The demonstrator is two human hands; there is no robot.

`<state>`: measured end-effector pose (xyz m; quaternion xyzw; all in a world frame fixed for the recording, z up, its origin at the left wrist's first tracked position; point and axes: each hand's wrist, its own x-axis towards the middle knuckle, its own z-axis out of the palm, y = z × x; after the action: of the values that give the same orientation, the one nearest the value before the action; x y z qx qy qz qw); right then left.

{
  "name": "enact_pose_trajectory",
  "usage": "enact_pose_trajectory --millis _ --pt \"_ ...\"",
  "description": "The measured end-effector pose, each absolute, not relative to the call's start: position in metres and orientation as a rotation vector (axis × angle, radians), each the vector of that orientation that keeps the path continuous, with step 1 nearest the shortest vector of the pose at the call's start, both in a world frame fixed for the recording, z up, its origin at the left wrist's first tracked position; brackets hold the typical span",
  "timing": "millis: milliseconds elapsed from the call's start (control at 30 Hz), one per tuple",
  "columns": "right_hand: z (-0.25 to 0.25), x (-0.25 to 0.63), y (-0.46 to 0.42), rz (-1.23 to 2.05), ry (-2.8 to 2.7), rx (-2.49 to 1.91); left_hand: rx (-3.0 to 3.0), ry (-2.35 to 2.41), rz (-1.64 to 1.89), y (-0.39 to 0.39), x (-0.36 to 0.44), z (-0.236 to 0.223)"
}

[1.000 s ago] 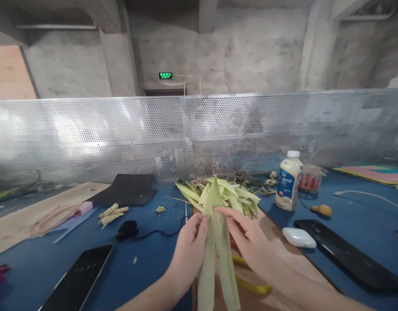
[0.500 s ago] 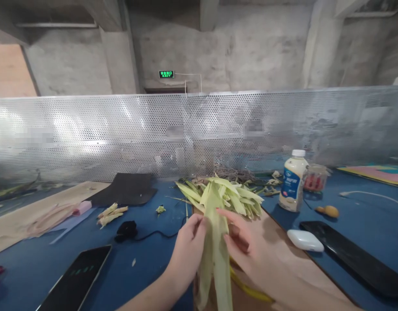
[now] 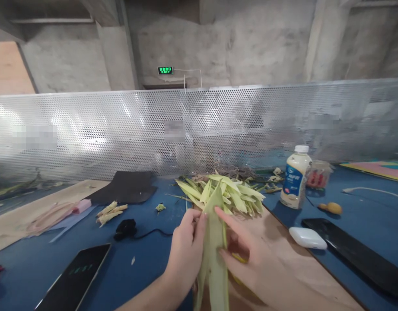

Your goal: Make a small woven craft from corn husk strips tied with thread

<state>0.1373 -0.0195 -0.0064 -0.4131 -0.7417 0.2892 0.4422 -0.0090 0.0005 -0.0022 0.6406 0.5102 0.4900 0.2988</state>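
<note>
A long, pale green corn husk [image 3: 215, 255] stretches upright between my hands, its tip over the pile and its lower end running out of the bottom of the view. My left hand [image 3: 189, 246] is closed on its left edge, thumb on top and fingers curled. At the right edge, my right hand [image 3: 242, 250] grips it with the thumb lower down and the index finger laid on the husk's face. Behind the held piece lies a heap of loose corn husks [image 3: 244, 196]. A yellow strip shows partly under my right hand.
A brown board [image 3: 302, 268] lies under my hands on the blue table. To the right are a milk bottle [image 3: 295, 179], a white case [image 3: 307, 238] and a black slab [image 3: 357, 255]. A phone [image 3: 76, 276] and dark sheet [image 3: 122, 186] lie left; a perforated metal screen [image 3: 134, 129] stands behind.
The strips that hung side by side between my hands now overlap as one broader face. My right hand has shifted slightly left across the husk, and the view has tilted a little.
</note>
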Motion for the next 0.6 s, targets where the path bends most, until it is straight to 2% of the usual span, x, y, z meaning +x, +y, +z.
enact_pose_trajectory --millis 267,500,600 --pt "0.026 0.144 -0.025 0.554 -1.972 -1.087 1.707 1.374 1.316 0.001 -0.010 0.001" --pt "0.015 0.149 -0.016 0.967 -1.941 -0.889 1.636 1.280 1.339 0.000 -0.011 0.002" --pt "0.011 0.153 -0.010 1.011 -1.941 -0.834 1.647 1.243 1.335 0.001 -0.013 0.001"
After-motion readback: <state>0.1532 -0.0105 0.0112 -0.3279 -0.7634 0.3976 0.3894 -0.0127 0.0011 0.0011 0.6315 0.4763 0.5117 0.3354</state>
